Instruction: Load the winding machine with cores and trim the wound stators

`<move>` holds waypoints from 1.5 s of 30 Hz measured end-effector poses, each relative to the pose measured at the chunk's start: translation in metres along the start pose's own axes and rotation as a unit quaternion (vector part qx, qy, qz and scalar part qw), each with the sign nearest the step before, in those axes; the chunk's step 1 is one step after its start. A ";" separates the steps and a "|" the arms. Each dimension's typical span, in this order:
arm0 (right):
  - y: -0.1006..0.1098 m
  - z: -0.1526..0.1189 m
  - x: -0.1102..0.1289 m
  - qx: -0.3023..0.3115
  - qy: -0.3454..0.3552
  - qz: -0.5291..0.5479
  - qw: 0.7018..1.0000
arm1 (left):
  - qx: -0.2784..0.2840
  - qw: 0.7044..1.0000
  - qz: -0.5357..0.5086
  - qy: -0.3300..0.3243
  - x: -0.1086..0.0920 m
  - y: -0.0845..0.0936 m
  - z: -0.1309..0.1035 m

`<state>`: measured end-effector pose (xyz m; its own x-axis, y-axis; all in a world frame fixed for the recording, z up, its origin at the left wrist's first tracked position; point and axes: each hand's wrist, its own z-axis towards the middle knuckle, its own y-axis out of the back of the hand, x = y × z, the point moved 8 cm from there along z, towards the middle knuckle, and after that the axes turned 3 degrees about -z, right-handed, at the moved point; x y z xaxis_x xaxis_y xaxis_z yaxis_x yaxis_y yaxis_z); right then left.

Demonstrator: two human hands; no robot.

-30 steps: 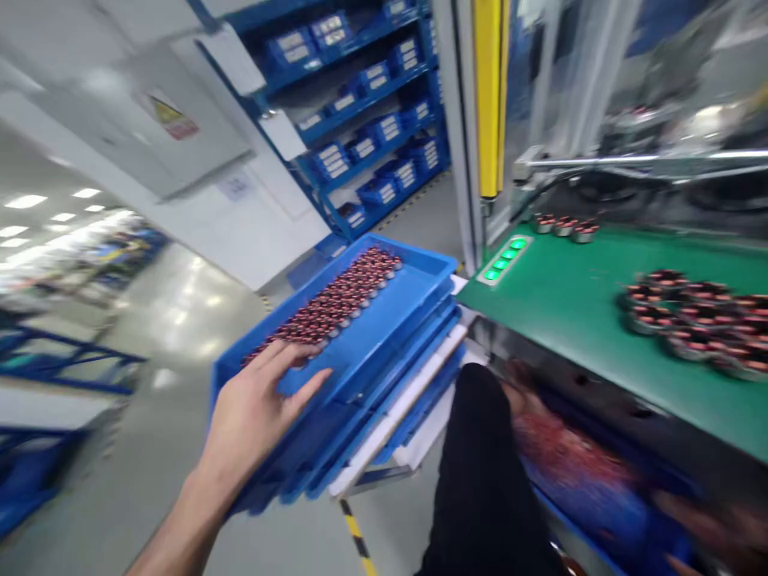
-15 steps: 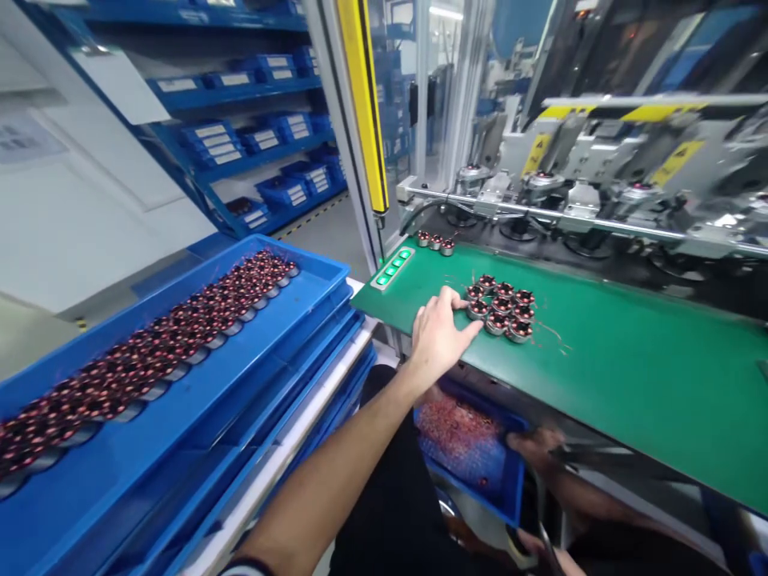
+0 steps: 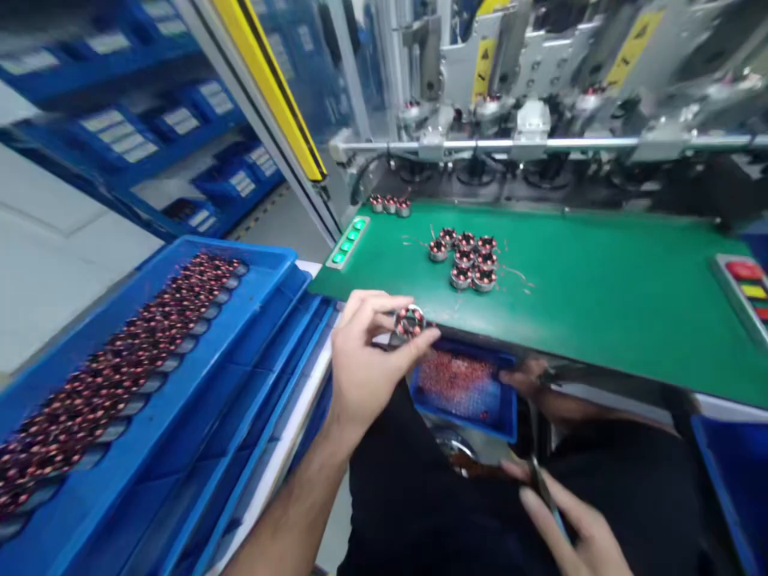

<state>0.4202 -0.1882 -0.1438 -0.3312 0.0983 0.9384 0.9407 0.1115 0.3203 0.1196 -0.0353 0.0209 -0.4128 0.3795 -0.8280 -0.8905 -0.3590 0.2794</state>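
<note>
A green worktop [image 3: 600, 288] spread across the centre and right of the frame, with a machine [image 3: 543, 68] of metal fixtures behind it at the upper right. A blue tray [image 3: 198, 376] filled the lower left, packed with rows of copper-wound parts [image 3: 132, 352]; blue shelving [image 3: 60, 92] stood at the upper left, blurred. The two hands were well apart. Near the centre, the left hand [image 3: 369, 360] pinched a copper-wound ring [image 3: 409, 330] between thumb and fingers, just in front of the worktop's near edge. At the lower right, the right hand [image 3: 582, 516] gripped a slim tool [image 3: 547, 492], too blurred to identify. A blue bin [image 3: 510, 412] holding reddish bits lay below the worktop. Eight wound cores [image 3: 464, 258] clustered right of centre, and three more [image 3: 390, 206] sat farther back in a row.
</note>
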 end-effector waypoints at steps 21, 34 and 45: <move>-0.003 0.045 0.115 -0.100 0.024 0.303 0.947 | 0.165 0.984 -0.053 -0.029 -0.071 -0.032 -0.072; -0.008 0.038 0.112 -0.048 -0.036 0.314 0.947 | 0.193 0.979 -0.014 -0.067 -0.077 -0.037 -0.080; 0.001 0.037 0.110 -0.045 -0.004 0.253 0.966 | 0.204 0.977 0.028 -0.061 -0.071 -0.036 -0.087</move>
<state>0.3816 -0.1409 -0.0449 0.1730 0.1256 0.9769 0.9848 -0.0394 -0.1693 0.1975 -0.1240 0.0275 -0.4600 0.4766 -0.7492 -0.8581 -0.0216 0.5131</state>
